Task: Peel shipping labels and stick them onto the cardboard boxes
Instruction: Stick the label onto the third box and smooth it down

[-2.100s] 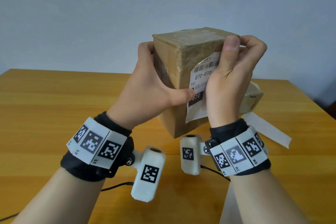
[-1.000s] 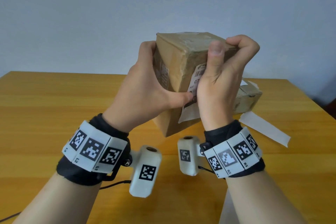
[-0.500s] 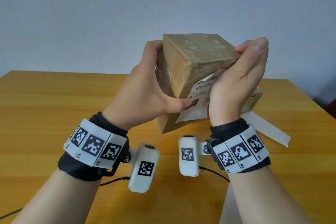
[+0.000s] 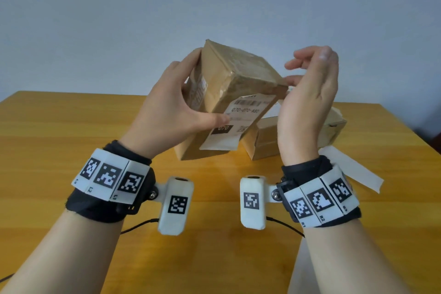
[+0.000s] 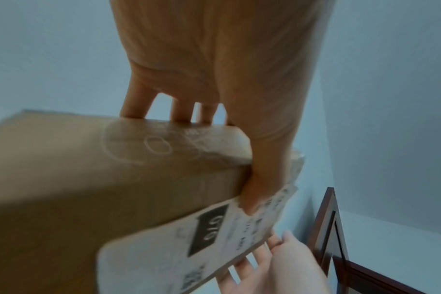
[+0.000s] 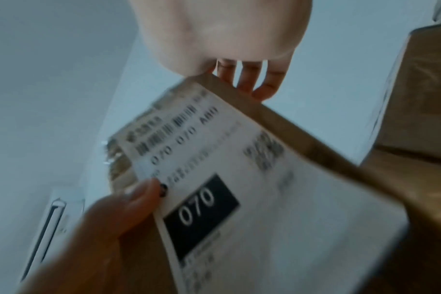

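My left hand [image 4: 174, 107] holds a brown cardboard box [image 4: 236, 74] tilted in the air above the table, with fingers behind its left side and the thumb lying on the front face. A white shipping label [image 4: 241, 124] printed "070" is stuck on that front face, and its lower end hangs past the box's bottom edge. My right hand [image 4: 310, 93] is open beside the box's right corner, fingers loosely spread, one fingertip touching the corner. In the wrist views the label [image 6: 239, 189] [image 5: 202, 238] lies flat on the box [image 5: 88, 179], with the left thumb [image 6: 129, 202] at its edge.
A second cardboard box [image 4: 334, 124] lies on the wooden table [image 4: 71, 138] behind my right hand. A white backing strip [image 4: 350, 172] lies on the table to the right. Another white sheet [image 4: 300, 270] shows under my right forearm.
My right hand has stopped pressing the label's top edge, opened and drawn off to the right. My left hand has turned and tilted the box, so the label face is uncovered.
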